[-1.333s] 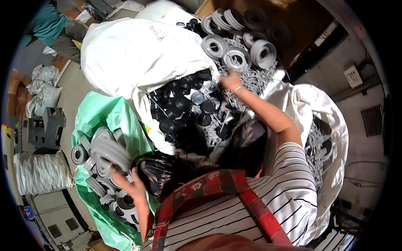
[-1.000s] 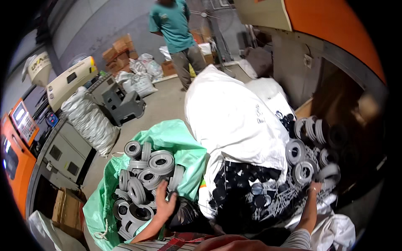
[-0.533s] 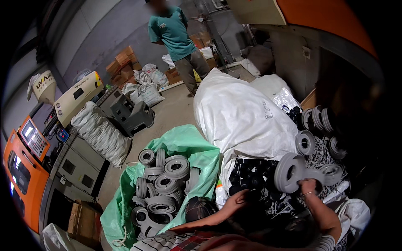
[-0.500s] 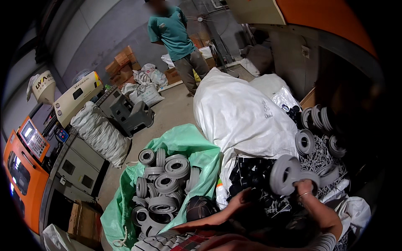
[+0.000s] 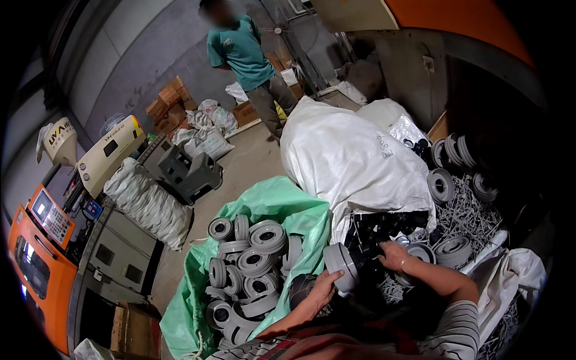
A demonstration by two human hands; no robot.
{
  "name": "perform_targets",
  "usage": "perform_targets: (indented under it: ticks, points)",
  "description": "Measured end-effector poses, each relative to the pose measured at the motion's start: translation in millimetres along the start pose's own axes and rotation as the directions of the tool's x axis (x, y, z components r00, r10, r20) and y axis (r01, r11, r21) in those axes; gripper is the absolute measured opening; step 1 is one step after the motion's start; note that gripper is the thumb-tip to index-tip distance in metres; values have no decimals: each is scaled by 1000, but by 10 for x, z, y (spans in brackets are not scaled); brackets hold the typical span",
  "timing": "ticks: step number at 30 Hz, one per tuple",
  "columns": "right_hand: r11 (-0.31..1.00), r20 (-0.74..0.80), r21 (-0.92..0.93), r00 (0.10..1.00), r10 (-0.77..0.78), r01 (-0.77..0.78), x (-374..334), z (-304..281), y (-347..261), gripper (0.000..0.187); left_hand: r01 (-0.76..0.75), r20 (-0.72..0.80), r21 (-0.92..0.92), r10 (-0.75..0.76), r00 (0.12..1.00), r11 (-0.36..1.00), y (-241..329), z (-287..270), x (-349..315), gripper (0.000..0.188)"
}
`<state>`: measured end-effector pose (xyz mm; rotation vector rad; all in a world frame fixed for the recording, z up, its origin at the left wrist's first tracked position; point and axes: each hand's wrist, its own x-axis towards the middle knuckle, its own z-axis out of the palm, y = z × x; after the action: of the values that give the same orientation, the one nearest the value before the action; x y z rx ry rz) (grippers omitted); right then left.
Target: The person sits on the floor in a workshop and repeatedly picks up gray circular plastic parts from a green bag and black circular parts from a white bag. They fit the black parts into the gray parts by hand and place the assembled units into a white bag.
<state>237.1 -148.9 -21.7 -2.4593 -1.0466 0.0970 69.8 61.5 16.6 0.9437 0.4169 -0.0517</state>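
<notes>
Grip of the left hand (image 5: 323,289) is closed on a grey ribbed ring (image 5: 341,267), which is tipped on its side and held up beside the dark-clad knee (image 5: 303,289), between the open green sack (image 5: 255,191) and a heap of black caps (image 5: 367,233). As for the right hand (image 5: 393,257), its fingers are bent and point inward over the dark caps; from where I stand I cannot tell whether they have hold of anything. Near that hand, partly covered by its wrist with the thin bracelet (image 5: 403,261), lies another grey ring (image 5: 423,252), and a further grey wheel-shaped piece (image 5: 453,249) sits just beyond it on a tangle of thin grey sticks (image 5: 471,211). Inside the green sack, many more grey rings (image 5: 267,236) are piled at all angles, some flat, some on edge. Behind the caps a bulging white sack (image 5: 342,147) lies with its mouth toward the worker. Farther back stands a person in a teal shirt (image 5: 244,57), near stacked brown cartons (image 5: 171,105); a grey step stool (image 5: 191,173) is on the floor at the left, close to a tall crinkled white bundle (image 5: 149,203).
</notes>
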Motion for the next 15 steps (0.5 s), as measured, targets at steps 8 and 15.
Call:
perform_targets:
  ticks: [8, 15]
  points:
    - [927, 223, -97, 900, 374, -362, 323, 846, 246, 52, 5, 14, -37, -4, 1000, 999, -125, -369, -42, 39]
    - [886, 82, 62, 887, 454, -459, 147, 515, 160, 37, -152, -64, 111, 160, 985, 982, -244, -386, 56, 51]
